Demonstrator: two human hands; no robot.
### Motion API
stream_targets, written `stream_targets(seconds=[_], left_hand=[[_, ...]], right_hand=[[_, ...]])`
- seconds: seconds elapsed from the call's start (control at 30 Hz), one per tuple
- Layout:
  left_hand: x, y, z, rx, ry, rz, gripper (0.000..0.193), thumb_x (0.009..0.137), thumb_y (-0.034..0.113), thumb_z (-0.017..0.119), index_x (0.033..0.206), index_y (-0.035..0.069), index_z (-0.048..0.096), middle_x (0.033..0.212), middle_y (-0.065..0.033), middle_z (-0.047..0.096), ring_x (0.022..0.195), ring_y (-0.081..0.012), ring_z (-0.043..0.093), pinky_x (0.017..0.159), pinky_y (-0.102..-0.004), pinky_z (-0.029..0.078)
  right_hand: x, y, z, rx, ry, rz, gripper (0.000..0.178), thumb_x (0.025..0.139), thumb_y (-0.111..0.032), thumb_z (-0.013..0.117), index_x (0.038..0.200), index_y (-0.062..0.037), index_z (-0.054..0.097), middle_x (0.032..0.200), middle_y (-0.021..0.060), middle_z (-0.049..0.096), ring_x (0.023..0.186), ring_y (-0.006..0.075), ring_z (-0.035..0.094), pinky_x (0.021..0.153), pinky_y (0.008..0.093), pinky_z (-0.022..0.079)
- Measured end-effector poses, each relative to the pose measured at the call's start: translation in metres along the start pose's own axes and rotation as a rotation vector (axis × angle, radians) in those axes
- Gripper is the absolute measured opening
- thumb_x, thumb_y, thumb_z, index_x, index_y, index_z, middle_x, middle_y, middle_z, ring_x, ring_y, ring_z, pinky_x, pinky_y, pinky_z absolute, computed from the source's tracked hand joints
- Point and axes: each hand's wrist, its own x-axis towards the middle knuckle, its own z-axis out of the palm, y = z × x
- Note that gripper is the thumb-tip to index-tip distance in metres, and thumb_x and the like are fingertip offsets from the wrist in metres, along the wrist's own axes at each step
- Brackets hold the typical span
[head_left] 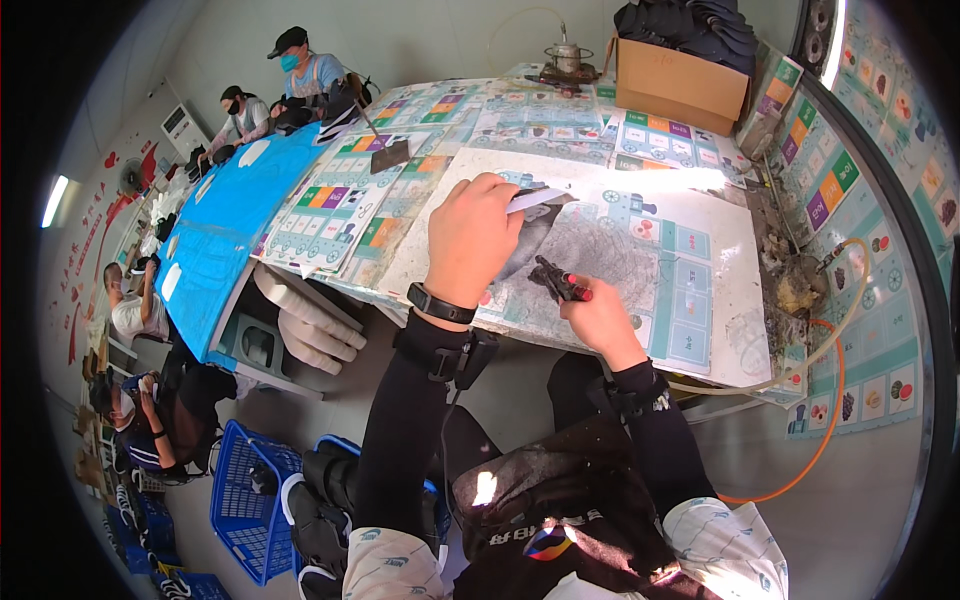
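My left hand (470,235) is raised over the worktable, its fingers closed on a thin flat piece (537,199) with a white upper edge. What lies under that edge is dark and hard to tell from the stain on the table. To the right and nearer me, my right hand (600,318) grips a small black spray gun (548,280) with red parts. Its black end points up and left, toward the piece, and the two are apart. Beneath both hands lies a printed sheet (690,300) with a broad grey-black stain.
A cardboard box (680,82) heaped with dark pieces stands at the back right. A pale hose (848,290) and an orange hose (838,400) hang at the right. Blue baskets (262,510) stand on the floor at left. Several people work beyond a blue-covered table (235,225).
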Motion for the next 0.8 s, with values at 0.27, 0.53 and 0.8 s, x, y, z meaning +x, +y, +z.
stream_targets(seconds=[0.27, 0.53, 0.8], left_hand=[[0.006, 0.0, 0.007, 0.0, -0.005, 0.007, 0.019, 0.086, 0.016, 0.076, 0.104, 0.009, 0.079, 0.106, -0.0053, 0.075, 0.094, -0.0318, 0.071, 0.081, -0.041, 0.058], [-0.02, -0.046, -0.041, 0.326, 0.004, -0.148, 0.012, 0.098, 0.018, 0.058, 0.1, 0.014, 0.069, 0.085, -0.0123, 0.069, 0.074, -0.0329, 0.07, 0.063, -0.0476, 0.052], [-0.127, -0.093, -0.133, -0.359, -0.031, -0.666, 0.035, 0.104, 0.028, 0.068, 0.093, -0.006, 0.069, 0.069, -0.014, 0.064, 0.063, -0.0153, 0.052, 0.063, -0.0373, 0.047]], right_hand=[[0.015, 0.015, -0.001, 0.208, -0.206, 0.125, 0.037, 0.078, -0.013, 0.071, 0.111, 0.0035, 0.072, 0.084, 0.0242, 0.072, 0.083, 0.0423, 0.07, 0.079, 0.0451, 0.053], [0.043, 0.071, -0.058, -0.342, 0.301, -0.181, 0.038, 0.089, -0.008, 0.058, 0.125, 0.0008, 0.068, 0.11, 0.0281, 0.072, 0.103, 0.0484, 0.068, 0.09, 0.0513, 0.053], [0.028, 0.14, -0.138, -0.699, 0.669, -0.241, 0.058, 0.088, 0.0, 0.071, 0.143, 0.0026, 0.052, 0.144, 0.0247, 0.054, 0.14, 0.0448, 0.045, 0.117, 0.0531, 0.036]])
